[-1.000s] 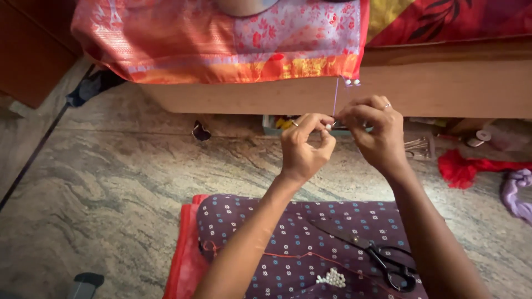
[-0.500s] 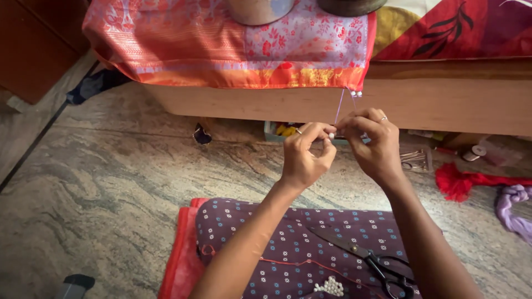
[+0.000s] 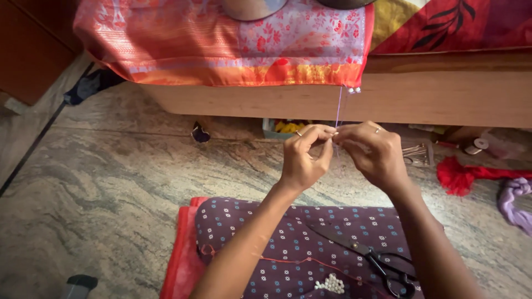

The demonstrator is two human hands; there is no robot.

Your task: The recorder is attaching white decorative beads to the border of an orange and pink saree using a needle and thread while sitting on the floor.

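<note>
I see my left hand (image 3: pixel 303 160) and right hand (image 3: pixel 372 152) raised together over the stone floor (image 3: pixel 111 194), fingertips meeting and pinched on a thin pale thread (image 3: pixel 338 108). The thread runs straight up from the fingers to the corner of the orange-bordered pink cloth (image 3: pixel 221 50) hanging off the wooden bed edge (image 3: pixel 443 99), where small beads (image 3: pixel 353 89) dangle. Near me, black scissors (image 3: pixel 371 260) lie on the dotted purple cushion (image 3: pixel 266 238), just right of a cluster of white beads (image 3: pixel 331 284).

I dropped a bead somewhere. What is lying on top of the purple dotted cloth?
On the purple dotted cloth lie black-handled scissors and a small cluster of white beads. The forearms cover parts of it, so anything beneath them is hidden.
</note>
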